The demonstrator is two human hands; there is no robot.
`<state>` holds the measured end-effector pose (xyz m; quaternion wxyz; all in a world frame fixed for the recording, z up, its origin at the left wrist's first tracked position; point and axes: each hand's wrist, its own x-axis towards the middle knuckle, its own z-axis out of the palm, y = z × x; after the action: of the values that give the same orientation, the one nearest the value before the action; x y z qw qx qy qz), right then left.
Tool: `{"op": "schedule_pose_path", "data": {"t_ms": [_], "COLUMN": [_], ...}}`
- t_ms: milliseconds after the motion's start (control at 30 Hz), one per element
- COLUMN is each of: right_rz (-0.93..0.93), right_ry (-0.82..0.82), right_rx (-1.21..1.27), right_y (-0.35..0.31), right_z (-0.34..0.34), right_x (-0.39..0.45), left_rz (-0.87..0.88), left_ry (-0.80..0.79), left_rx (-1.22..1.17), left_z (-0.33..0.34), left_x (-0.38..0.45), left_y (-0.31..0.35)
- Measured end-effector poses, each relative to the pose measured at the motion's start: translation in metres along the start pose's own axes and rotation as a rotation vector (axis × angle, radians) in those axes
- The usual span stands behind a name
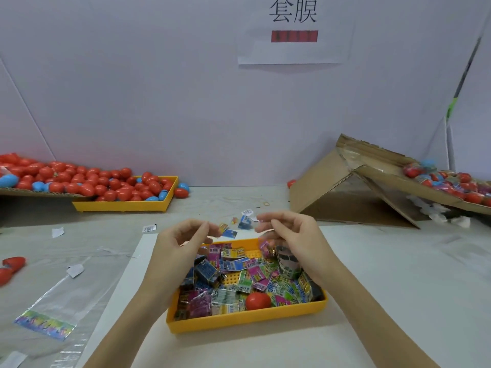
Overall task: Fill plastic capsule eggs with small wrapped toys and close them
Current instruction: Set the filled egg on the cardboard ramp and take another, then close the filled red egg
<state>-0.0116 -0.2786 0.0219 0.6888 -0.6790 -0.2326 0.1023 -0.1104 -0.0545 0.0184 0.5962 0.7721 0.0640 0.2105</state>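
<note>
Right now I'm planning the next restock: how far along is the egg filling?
Looks done: wrapped eggs piled on the cardboard at right. In hand: both hands, left hand and right hand, hover over the toy tray; what they hold is unclear. Left: many red and blue eggs and toy packets.

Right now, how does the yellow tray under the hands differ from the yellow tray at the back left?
The near tray holds mostly small wrapped toys plus a single red egg; the far tray is heaped with red and blue eggs. Bare perforated floor shows in the near tray, none in the far one. A cardboard sheet overlaps the far tray's left end; the near tray lies uncovered. Both are shallow yellow plastic trays on the same table.
</note>
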Motion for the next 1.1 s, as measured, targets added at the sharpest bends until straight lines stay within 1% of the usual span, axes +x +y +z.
{"op": "schedule_pose_path", "data": {"t_ms": [67, 133, 267, 333, 400, 467, 500, 567, 633, 667, 700, 767, 833, 867, 1000, 1067, 1100], "right_rz": [-0.062, -0.144, -0.279, -0.323, -0.329, -0.318, -0.311, -0.301, -0.294, -0.293, -0.292, -0.282, -0.262, -0.247, -0.186, -0.15, -0.147], "right_ry": [0.028, 0.043, 0.01, -0.002, -0.008, -0.021, -0.025, -0.024, -0.021, -0.019, -0.016, -0.027, -0.069, -0.099, -0.223, -0.239, -0.235], "right_rx": [-0.222, -0.415, -0.67, -0.746, -0.781, -0.803, -0.81, -0.81, -0.813, -0.818, -0.823, -0.838, -0.873, -0.898, -1.096, -1.142, -1.138], "right_y": [0.003, 0.008, 0.011, 0.01, 0.008, 0.007, 0.007, 0.006, 0.005, 0.005, 0.004, 0.004, 0.005, 0.005, 0.005, 0.004, 0.004], "right_z": [0.007, 0.012, 0.021, 0.023, 0.025, 0.024, 0.023, 0.021, 0.019, 0.018, 0.018, 0.019, 0.021, 0.022, 0.027, 0.028, 0.028], "right_x": [-0.004, -0.007, -0.013, -0.014, -0.015, -0.016, -0.017, -0.017, -0.016, -0.016, -0.015, -0.015, -0.015, -0.015, -0.016, -0.017, -0.018], "left_rz": [0.05, 0.051, -0.039, -0.052, -0.058, -0.084, -0.117, -0.161, -0.141, -0.105, -0.055, 0.054, 0.131, 0.159, 0.278, 0.346, 0.343], "left_ry": [0.094, 0.169, 0.32, 0.35, 0.36, 0.319, 0.269, 0.112, -0.031, -0.044, -0.014, 0.126, 0.265, 0.302, 0.294, 0.234, 0.171], "left_rx": [0.17, 0.274, 0.302, 0.473, 0.719, 0.906, 0.971, 1.114, 1.25, 1.273, 1.264, 1.22, 1.176, 1.138, 0.878, 0.782, 0.729], "left_z": [0.001, 0.001, -0.012, -0.028, -0.048, -0.067, -0.075, -0.084, -0.087, -0.086, -0.086, -0.086, -0.085, -0.083, -0.061, -0.046, -0.038], "left_x": [0.001, 0.005, 0.037, 0.07, 0.107, 0.14, 0.153, 0.175, 0.188, 0.192, 0.194, 0.193, 0.185, 0.18, 0.148, 0.123, 0.11], "left_y": [-0.002, -0.008, -0.021, -0.031, -0.04, -0.048, -0.052, -0.06, -0.066, -0.069, -0.072, -0.078, -0.073, -0.067, -0.032, -0.017, -0.01]}}
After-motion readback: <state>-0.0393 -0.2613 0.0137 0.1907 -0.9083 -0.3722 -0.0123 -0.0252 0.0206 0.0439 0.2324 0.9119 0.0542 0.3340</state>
